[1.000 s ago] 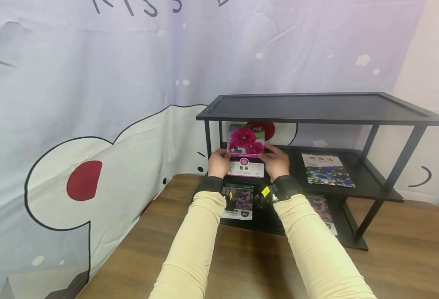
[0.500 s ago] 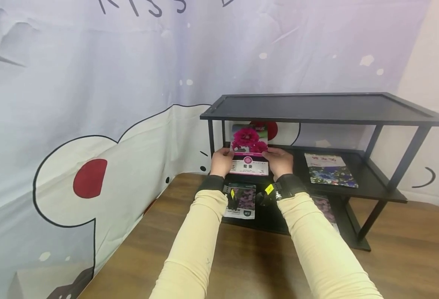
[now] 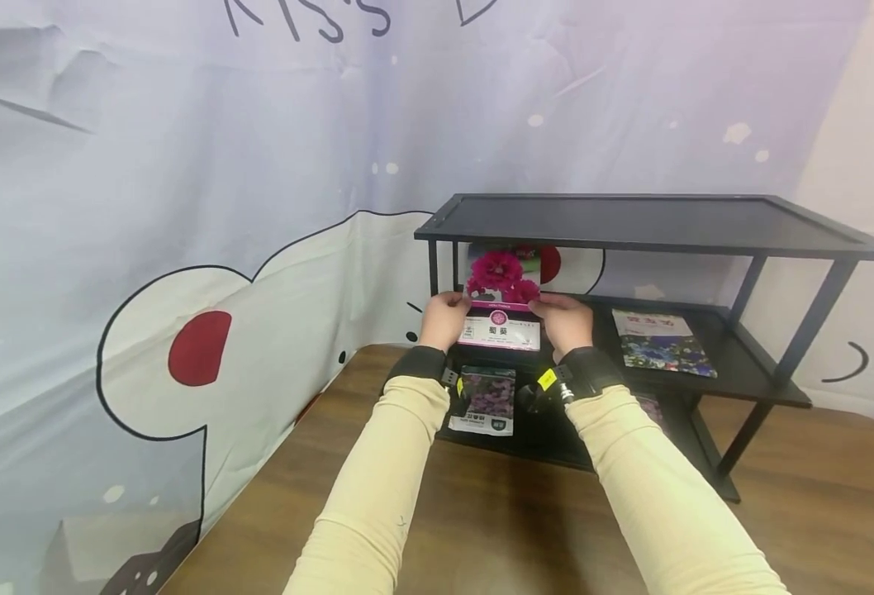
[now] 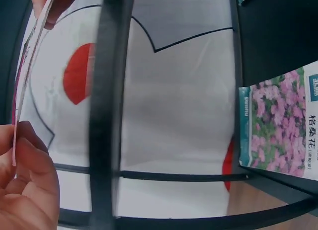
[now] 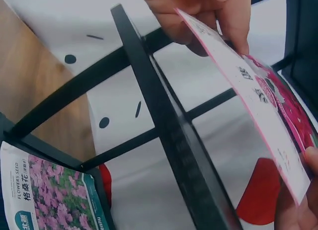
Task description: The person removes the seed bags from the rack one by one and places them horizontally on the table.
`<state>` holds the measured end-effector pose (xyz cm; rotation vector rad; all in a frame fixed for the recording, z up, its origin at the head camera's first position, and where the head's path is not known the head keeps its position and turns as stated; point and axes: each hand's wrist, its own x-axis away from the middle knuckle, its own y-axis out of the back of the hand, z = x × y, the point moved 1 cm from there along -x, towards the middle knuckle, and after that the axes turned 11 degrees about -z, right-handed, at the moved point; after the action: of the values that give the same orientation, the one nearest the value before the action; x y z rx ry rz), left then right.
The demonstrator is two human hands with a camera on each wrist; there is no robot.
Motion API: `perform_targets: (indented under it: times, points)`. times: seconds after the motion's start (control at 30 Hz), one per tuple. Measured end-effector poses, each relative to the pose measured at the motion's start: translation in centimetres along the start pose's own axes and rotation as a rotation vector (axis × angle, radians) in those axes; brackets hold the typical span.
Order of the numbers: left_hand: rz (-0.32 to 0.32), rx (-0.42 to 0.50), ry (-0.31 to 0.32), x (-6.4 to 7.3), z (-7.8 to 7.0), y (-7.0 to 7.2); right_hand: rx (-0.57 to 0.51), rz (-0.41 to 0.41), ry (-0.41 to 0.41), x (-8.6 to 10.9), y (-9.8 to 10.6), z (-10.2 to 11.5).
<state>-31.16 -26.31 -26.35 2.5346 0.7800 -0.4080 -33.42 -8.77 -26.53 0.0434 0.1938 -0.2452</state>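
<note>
A seed packet (image 3: 501, 330) with magenta flowers and a white label stands tilted back within the left end of the black rack, between the middle and top shelves. My left hand (image 3: 443, 322) pinches its left edge between thumb and fingers. On the opposite edge, my right hand (image 3: 567, 324) pinches it the same way. The left wrist view shows the packet (image 4: 22, 86) nearly edge-on; from the right wrist its label side (image 5: 248, 96) is visible. Whether its bottom edge touches the middle shelf, I cannot tell.
Below, a pink-flower seed packet (image 3: 491, 392) lies on the bottom shelf. A blue-flower packet (image 3: 663, 343) lies on the middle shelf at right. Another packet (image 3: 651, 407) is partly hidden by my right sleeve. The rack's top shelf (image 3: 630, 221) overhangs the hands; a wooden table (image 3: 496, 529) supports it.
The head view has turned slightly left, so the scene sits further right. Both hands keep their grip on the magenta-flower packet, which leans back a little less than half a second ago.
</note>
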Motion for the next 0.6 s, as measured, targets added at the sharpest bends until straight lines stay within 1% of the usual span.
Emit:
perform_targets:
  times: [0.1, 0.23, 0.33, 0.43, 0.6]
  points:
    - [-0.013, -0.008, -0.016, 0.3, -0.6, 0.7, 0.011, 0.04, -0.017, 0.6, 0.5, 0.3]
    - [-0.003, -0.016, -0.022, 1.0, -1.1, 1.6, 0.011, 0.09, -0.033, 1.3, 1.0, 0.5]
    - [-0.001, -0.019, -0.036, 1.6, -1.5, 2.2, -0.004, 0.112, -0.023, 1.6, 1.4, 0.7]
    - [-0.005, -0.02, -0.046, 2.3, -2.0, 2.8, -0.001, 0.117, -0.004, 2.2, 1.8, 1.0]
    - [0.024, 0.008, -0.002, 3.6, -1.8, 3.5, 0.035, 0.117, 0.007, 3.6, 2.4, 0.9]
